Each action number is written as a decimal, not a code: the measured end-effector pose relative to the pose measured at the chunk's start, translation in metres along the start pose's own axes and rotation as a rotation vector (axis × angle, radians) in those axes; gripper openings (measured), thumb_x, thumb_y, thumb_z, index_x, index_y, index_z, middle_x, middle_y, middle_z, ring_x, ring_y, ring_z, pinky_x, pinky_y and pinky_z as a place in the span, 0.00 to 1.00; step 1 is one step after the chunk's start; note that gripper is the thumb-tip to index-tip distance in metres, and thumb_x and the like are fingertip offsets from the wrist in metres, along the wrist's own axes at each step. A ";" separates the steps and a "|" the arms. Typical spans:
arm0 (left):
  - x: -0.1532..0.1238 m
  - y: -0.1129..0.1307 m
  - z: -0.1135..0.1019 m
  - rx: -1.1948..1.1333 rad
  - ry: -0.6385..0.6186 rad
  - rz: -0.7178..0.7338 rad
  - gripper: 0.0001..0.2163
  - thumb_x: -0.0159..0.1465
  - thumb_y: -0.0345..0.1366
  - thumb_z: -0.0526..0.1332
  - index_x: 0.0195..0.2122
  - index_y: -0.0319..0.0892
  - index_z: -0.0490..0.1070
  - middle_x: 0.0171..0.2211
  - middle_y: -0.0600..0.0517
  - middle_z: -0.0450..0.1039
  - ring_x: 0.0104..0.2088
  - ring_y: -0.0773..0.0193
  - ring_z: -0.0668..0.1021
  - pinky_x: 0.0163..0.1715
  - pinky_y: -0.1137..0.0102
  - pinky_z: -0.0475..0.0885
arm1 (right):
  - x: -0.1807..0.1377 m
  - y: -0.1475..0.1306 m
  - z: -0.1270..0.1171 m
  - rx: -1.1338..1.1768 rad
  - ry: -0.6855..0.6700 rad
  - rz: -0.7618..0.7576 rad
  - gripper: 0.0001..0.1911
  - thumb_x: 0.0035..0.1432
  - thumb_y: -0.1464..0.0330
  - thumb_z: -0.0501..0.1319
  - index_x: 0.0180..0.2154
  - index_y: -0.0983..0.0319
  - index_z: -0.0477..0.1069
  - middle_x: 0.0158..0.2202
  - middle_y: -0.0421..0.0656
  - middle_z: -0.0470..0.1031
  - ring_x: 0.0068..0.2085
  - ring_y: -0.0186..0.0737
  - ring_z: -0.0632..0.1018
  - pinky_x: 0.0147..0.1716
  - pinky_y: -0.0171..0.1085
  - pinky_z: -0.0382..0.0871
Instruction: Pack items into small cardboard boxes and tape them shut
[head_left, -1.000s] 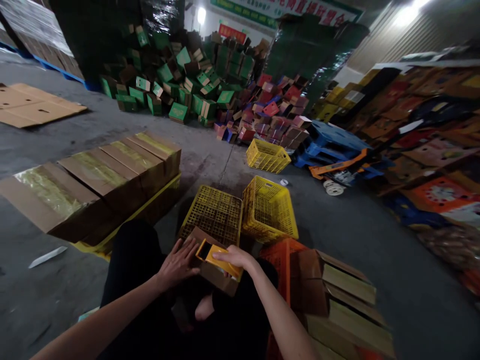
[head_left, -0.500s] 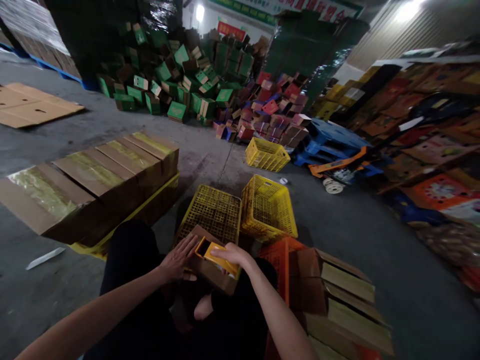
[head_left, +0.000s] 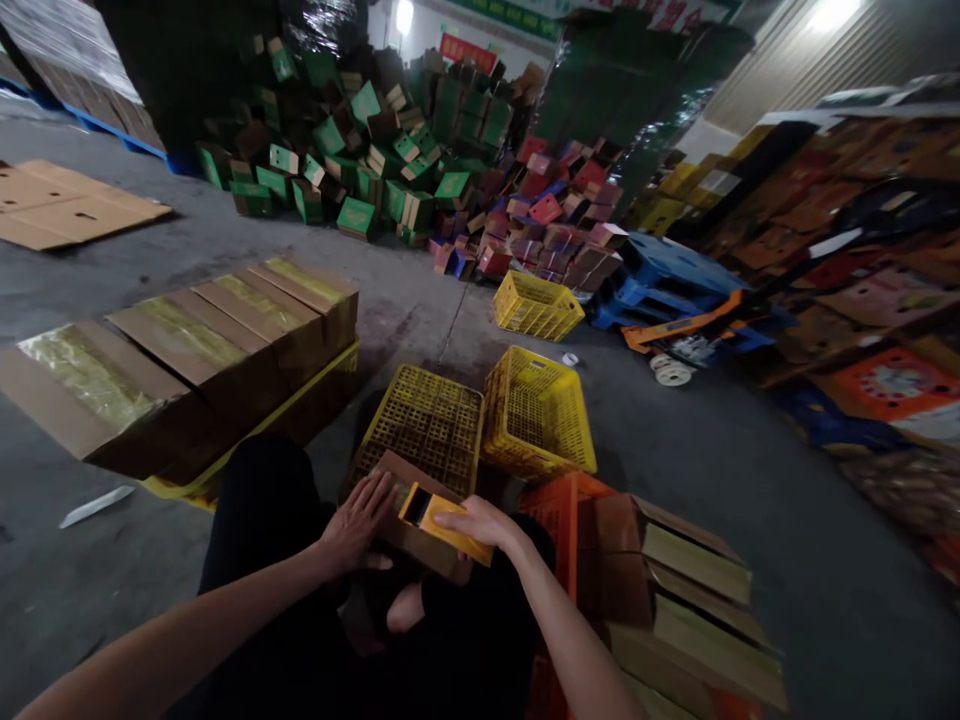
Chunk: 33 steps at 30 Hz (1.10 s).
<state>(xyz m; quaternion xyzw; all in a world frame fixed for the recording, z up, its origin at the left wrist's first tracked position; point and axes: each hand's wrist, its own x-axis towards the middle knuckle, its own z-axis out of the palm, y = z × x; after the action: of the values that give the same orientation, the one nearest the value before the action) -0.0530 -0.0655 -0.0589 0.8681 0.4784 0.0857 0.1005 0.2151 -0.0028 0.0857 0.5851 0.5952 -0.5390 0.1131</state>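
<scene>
A small brown cardboard box (head_left: 405, 535) with a yellow-orange flap (head_left: 442, 520) rests over my lap. My left hand (head_left: 358, 525) lies flat against the box's left side, fingers stretched out. My right hand (head_left: 480, 522) presses on the yellow-orange flap, fingers curled over its edge. My legs in dark trousers (head_left: 262, 520) are below the box.
Two yellow plastic crates (head_left: 536, 415) stand just beyond the box, a third (head_left: 536, 305) farther off. An orange crate (head_left: 559, 510) and stacked flat cartons (head_left: 690, 600) lie at my right. Long cardboard boxes (head_left: 195, 350) sit on the left. Heaps of green and red boxes (head_left: 420, 170) fill the back.
My right hand and the yellow-orange flap have shifted slightly right and down on the box. My left hand stays flat on the box's left side.
</scene>
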 end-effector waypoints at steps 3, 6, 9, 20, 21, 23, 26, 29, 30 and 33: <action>0.007 0.003 -0.005 -0.015 0.021 0.040 0.60 0.51 0.75 0.57 0.74 0.37 0.45 0.73 0.34 0.41 0.72 0.34 0.47 0.69 0.46 0.42 | 0.001 -0.004 0.002 0.053 -0.023 0.028 0.21 0.64 0.53 0.61 0.35 0.65 0.79 0.27 0.46 0.82 0.29 0.43 0.82 0.28 0.33 0.74; 0.014 0.003 -0.008 -0.063 0.063 0.140 0.59 0.55 0.74 0.54 0.75 0.34 0.36 0.74 0.35 0.41 0.72 0.37 0.48 0.69 0.50 0.44 | 0.002 -0.009 0.003 0.093 -0.043 0.088 0.21 0.65 0.55 0.59 0.31 0.65 0.76 0.22 0.44 0.78 0.27 0.43 0.81 0.29 0.35 0.76; 0.015 0.002 -0.007 -0.094 0.089 0.183 0.59 0.57 0.73 0.54 0.75 0.35 0.29 0.74 0.36 0.39 0.72 0.39 0.49 0.69 0.52 0.45 | 0.002 -0.012 0.003 0.108 -0.044 0.112 0.20 0.64 0.55 0.60 0.30 0.65 0.75 0.21 0.45 0.78 0.26 0.43 0.81 0.30 0.38 0.78; -0.002 0.021 0.009 -0.039 0.106 0.017 0.59 0.56 0.74 0.53 0.75 0.36 0.33 0.74 0.36 0.36 0.73 0.37 0.45 0.69 0.50 0.45 | 0.009 -0.021 -0.005 -0.097 -0.022 0.071 0.26 0.56 0.46 0.66 0.33 0.65 0.80 0.24 0.46 0.81 0.33 0.46 0.84 0.30 0.32 0.74; 0.000 0.021 0.008 -0.041 0.105 0.019 0.58 0.57 0.74 0.53 0.75 0.35 0.33 0.74 0.36 0.36 0.73 0.37 0.46 0.69 0.50 0.44 | 0.008 -0.023 -0.004 -0.103 -0.007 0.073 0.27 0.56 0.46 0.66 0.33 0.65 0.80 0.24 0.47 0.81 0.33 0.46 0.84 0.30 0.32 0.74; 0.004 0.019 0.006 -0.047 0.108 0.031 0.58 0.57 0.74 0.52 0.75 0.35 0.33 0.74 0.35 0.37 0.73 0.37 0.46 0.69 0.50 0.44 | 0.006 -0.025 -0.004 -0.114 -0.007 0.077 0.28 0.57 0.45 0.63 0.34 0.65 0.80 0.25 0.49 0.81 0.33 0.47 0.84 0.29 0.33 0.73; 0.006 0.016 0.004 -0.059 0.114 0.045 0.58 0.57 0.74 0.52 0.75 0.35 0.32 0.74 0.35 0.37 0.72 0.37 0.47 0.69 0.51 0.43 | 0.000 -0.023 -0.005 -0.185 0.001 0.036 0.29 0.60 0.45 0.61 0.34 0.65 0.80 0.28 0.50 0.82 0.34 0.47 0.84 0.29 0.33 0.72; 0.005 0.015 0.003 -0.078 0.113 0.052 0.57 0.58 0.73 0.52 0.75 0.36 0.32 0.74 0.35 0.37 0.72 0.37 0.47 0.68 0.50 0.43 | -0.009 -0.016 -0.009 -0.270 0.059 0.013 0.27 0.58 0.46 0.64 0.31 0.66 0.79 0.29 0.50 0.82 0.35 0.48 0.83 0.29 0.32 0.70; 0.005 0.015 0.003 -0.084 0.112 0.052 0.57 0.58 0.73 0.52 0.75 0.36 0.33 0.74 0.35 0.36 0.72 0.36 0.47 0.68 0.49 0.43 | -0.012 -0.014 -0.010 -0.251 0.050 0.028 0.27 0.58 0.46 0.64 0.31 0.66 0.79 0.29 0.50 0.82 0.34 0.47 0.83 0.28 0.32 0.70; 0.005 0.016 0.004 -0.091 0.099 0.039 0.58 0.57 0.73 0.54 0.75 0.35 0.35 0.74 0.34 0.36 0.72 0.36 0.46 0.68 0.49 0.44 | -0.018 -0.009 -0.011 -0.085 -0.015 0.100 0.26 0.60 0.47 0.62 0.32 0.65 0.79 0.25 0.47 0.81 0.28 0.44 0.82 0.25 0.32 0.70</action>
<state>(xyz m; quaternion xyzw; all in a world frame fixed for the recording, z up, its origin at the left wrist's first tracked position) -0.0363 -0.0703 -0.0580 0.8664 0.4617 0.1522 0.1144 0.2190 -0.0023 0.1087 0.6047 0.5869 -0.5111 0.1691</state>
